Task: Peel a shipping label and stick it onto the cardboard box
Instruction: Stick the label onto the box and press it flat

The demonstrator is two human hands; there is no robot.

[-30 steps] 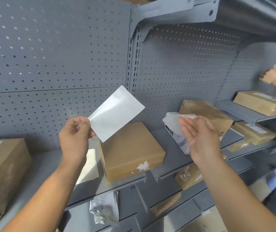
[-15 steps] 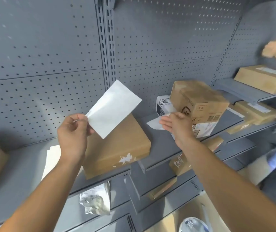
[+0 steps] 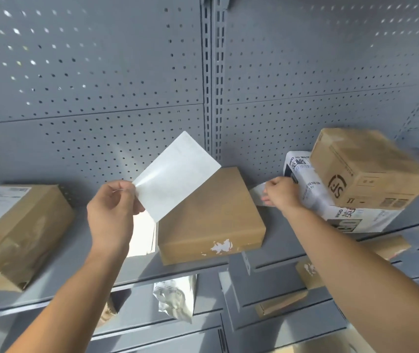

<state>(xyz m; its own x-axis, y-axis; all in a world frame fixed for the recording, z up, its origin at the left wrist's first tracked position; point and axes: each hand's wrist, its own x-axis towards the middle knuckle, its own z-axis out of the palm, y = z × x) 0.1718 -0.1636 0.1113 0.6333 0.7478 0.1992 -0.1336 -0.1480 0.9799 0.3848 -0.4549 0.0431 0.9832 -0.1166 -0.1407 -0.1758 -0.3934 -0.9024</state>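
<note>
From the head camera, the left hand [image 3: 113, 212] pinches the lower left corner of a white label [image 3: 176, 175] between thumb and fingertips and holds it up in the air, tilted, its blank glossy side toward the camera. The label's lower right edge overlaps the view of a flat cardboard box [image 3: 211, 220] that lies on the grey shelf [image 3: 76, 266] just behind it; the label is not touching the box top as far as can be seen. The box has a torn white patch on its front face.

The right hand [image 3: 278, 192] reaches to the back of the shelf, right of the flat box, its fingers curled around a small white sheet [image 3: 258, 189] that lies there. Just beside this hand lies a white printed package [image 3: 330, 207] with a taller brown carton [image 3: 366, 169] resting tilted on it.

At the left end of the shelf sits another box [image 3: 17, 233] bearing a printed label. A crumpled white bag [image 3: 175, 296] lies on the shelf below.
</note>
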